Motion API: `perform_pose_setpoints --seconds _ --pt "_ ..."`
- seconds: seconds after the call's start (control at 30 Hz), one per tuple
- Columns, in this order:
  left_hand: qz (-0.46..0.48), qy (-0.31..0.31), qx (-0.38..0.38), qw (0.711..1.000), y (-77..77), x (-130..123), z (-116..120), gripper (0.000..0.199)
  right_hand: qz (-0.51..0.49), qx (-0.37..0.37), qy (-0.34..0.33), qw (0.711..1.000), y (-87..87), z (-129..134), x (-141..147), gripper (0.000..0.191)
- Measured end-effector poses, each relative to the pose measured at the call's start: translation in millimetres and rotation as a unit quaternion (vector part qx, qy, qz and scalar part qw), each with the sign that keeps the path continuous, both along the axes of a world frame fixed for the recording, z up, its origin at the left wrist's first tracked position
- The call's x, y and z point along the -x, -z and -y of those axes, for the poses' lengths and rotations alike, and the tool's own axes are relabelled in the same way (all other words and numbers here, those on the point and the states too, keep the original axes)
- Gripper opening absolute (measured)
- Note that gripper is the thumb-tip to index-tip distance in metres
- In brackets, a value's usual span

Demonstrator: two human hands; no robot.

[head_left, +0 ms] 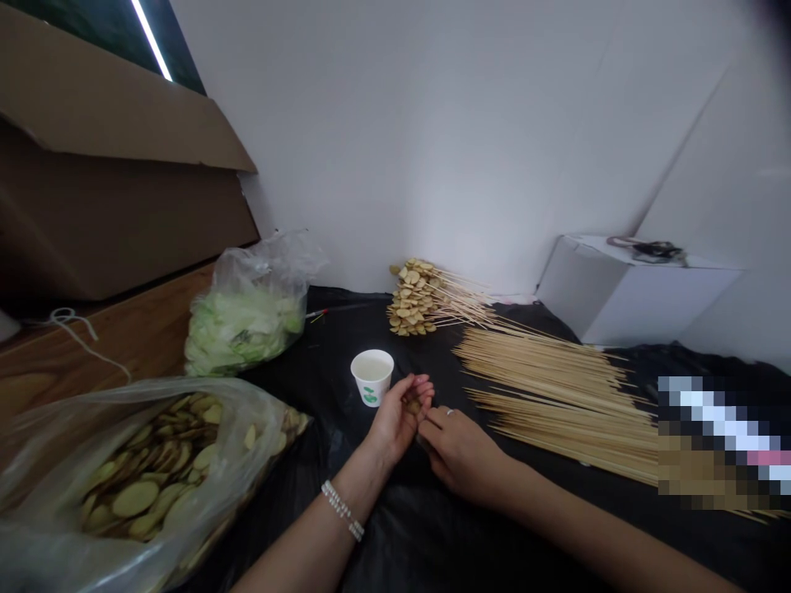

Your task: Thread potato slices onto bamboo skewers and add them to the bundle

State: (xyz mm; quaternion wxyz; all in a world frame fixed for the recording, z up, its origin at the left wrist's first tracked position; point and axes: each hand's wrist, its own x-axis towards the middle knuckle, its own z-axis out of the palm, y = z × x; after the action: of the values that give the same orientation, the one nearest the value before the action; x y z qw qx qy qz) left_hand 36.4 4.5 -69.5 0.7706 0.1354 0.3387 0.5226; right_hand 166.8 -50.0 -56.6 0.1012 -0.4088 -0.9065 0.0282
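My left hand (399, 418), a beaded bracelet on its wrist, is cupped palm up with its fingers curled around a small yellowish slice (413, 406). Against its palm and fingertips, my right hand (461, 449) has its fingers pressed together; a ring shows on one finger. What the right fingers pinch is hidden. A white paper cup (372, 379) with a green print and clear liquid stands just behind the left hand. Bare wooden skewers (549, 371) lie in two piles to the right. Skewers loaded with slices (414, 298) are stacked behind the cup.
An open plastic bag of slices (136, 498) fills the lower left, and a bag of pale green leaves (244, 325) is behind it. A cardboard box (124, 214) stands at the far left, a white box (636, 288) at the right. Black sheeting (383, 535) covers the work surface.
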Motion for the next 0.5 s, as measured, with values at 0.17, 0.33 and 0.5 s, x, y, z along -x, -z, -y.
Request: perform_pose_setpoints --seconds 0.17,0.33,0.5 --pt "0.023 0.016 0.006 1.000 -0.3 4.9 -2.6 0.019 -0.025 0.018 -0.002 1.000 3.5 -0.8 -0.2 0.024" --pt "0.025 0.022 0.007 0.999 -2.6 5.8 -1.9 0.023 -0.010 -0.018 0.006 1.000 15.1 -0.9 4.5 0.029" --pt "0.034 0.027 0.011 0.999 -3.2 6.3 -2.4 0.024 -0.056 0.003 0.029 0.998 23.0 -5.5 -0.9 0.032"
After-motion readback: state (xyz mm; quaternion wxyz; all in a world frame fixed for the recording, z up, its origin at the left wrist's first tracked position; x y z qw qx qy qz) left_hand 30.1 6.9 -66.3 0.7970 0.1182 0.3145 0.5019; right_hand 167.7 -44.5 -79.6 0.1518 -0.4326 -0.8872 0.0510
